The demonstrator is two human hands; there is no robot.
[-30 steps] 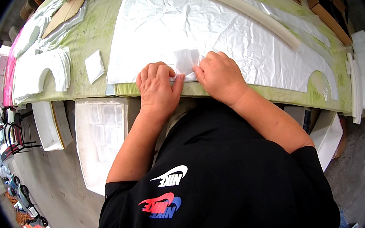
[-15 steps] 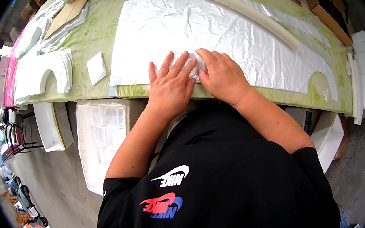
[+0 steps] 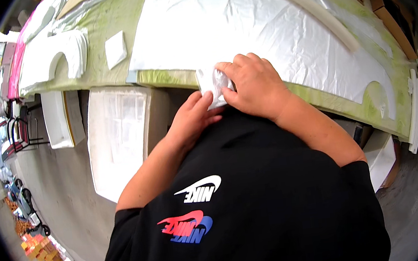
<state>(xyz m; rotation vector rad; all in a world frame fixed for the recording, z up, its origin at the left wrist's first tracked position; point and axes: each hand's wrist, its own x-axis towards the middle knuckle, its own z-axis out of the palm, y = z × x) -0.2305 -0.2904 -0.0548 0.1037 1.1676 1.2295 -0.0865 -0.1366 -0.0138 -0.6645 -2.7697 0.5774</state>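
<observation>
At the table's near edge, a small folded white plastic packet [image 3: 207, 80] stands between my two hands, close to my body. My right hand [image 3: 258, 86] grips its right side, with thumb and fingers closed on the film. My left hand [image 3: 191, 118] pinches the packet's lower left corner; part of its fingers is hidden. Beyond the hands, a large sheet of white plastic film [image 3: 260, 37] lies wrinkled over the table, with a curved cut-out at its right end. A similar folded white square [image 3: 116, 50] lies on the tablecloth to the left.
The table wears a green patterned cloth [image 3: 105, 31]. A long pale roll [image 3: 303, 9] lies across the film. Stacked white cut sheets [image 3: 73, 48] sit at the left. Open cardboard boxes [image 3: 389, 19] stand at the far right. A white bin [image 3: 99, 143] with clear packets is below the table's edge.
Both hands were flat on the film at the table; now they are drawn back to the edge with the packet lifted between them. The left hand has dropped lower. The view has tilted.
</observation>
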